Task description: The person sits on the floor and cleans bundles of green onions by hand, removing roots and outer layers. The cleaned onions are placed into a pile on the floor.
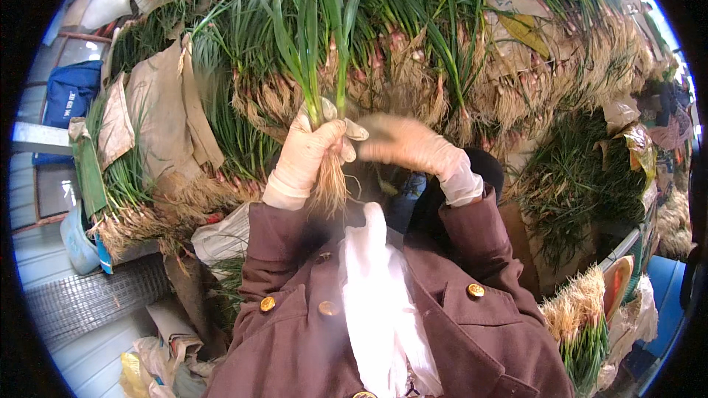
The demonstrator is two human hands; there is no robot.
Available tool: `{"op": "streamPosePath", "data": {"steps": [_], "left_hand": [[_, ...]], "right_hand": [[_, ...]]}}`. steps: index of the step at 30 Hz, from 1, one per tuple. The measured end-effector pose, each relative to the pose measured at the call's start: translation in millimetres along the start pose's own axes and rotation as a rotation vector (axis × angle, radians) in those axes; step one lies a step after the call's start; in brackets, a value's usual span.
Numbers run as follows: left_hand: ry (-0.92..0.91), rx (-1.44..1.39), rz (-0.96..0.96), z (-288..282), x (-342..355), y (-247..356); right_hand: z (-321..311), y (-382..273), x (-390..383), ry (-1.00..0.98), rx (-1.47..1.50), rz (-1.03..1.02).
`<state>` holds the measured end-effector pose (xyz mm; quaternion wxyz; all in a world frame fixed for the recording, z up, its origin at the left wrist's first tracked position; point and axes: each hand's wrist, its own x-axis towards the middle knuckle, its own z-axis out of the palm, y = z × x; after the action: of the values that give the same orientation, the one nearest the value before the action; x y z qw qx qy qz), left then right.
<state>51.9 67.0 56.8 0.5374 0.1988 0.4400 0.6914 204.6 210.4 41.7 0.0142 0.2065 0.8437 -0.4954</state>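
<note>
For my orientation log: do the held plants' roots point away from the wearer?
No, the pale roots extend from the left hand toward the wearer's brown coat.

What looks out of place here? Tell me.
The yellow scrap at upper right: its colour clashes with the green garlic-like plants around it. The loose leaves at right also look untidy, tangled in a heap rather than laid in rows.

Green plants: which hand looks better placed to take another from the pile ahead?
Probably the right hand. It looks free, though it is too blurred to be certain, and the pile is close in front of it. The left hand is closed around the held plants.
</note>
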Motion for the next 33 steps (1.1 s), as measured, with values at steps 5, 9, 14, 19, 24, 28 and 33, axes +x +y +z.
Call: {"op": "streamPosePath", "data": {"steps": [5, 9, 14, 19, 24, 28, 33], "left_hand": [[-0.015, 0.209, -0.034, 6.0, 2.0, -8.0], [0.025, 0.248, -0.039, -5.6, 1.6, -9.9], [0.138, 0.100, 0.122, -28.5, 5.8, 3.3], [0.176, 0.038, 0.205, -28.6, 24.4, 2.8], [0.097, 0.065, 0.016, -22.9, 37.5, -20.5], [0.001, 0.078, -0.090, 1.9, 35.4, -31.0], [-0.209, 0.166, -0.062, 34.1, 65.9, -48.5]], "right_hand": [[-4.5, -23.9, 26.3, 0.492, 0.041, -0.091], [-8.3, -4.5, 16.2, 0.391, 0.533, -0.089], [-20.0, 60.8, -39.4, -0.213, -0.496, 0.038], [-93.2, 116.7, 1.8, 0.667, -0.574, 0.529], [-121.6, 142.5, 11.7, 0.449, -0.353, 0.633], [-119.3, 105.4, -2.3, 0.246, 0.413, 0.265], [-78.7, 42.6, 4.3, 0.247, 0.442, 0.172]]}}
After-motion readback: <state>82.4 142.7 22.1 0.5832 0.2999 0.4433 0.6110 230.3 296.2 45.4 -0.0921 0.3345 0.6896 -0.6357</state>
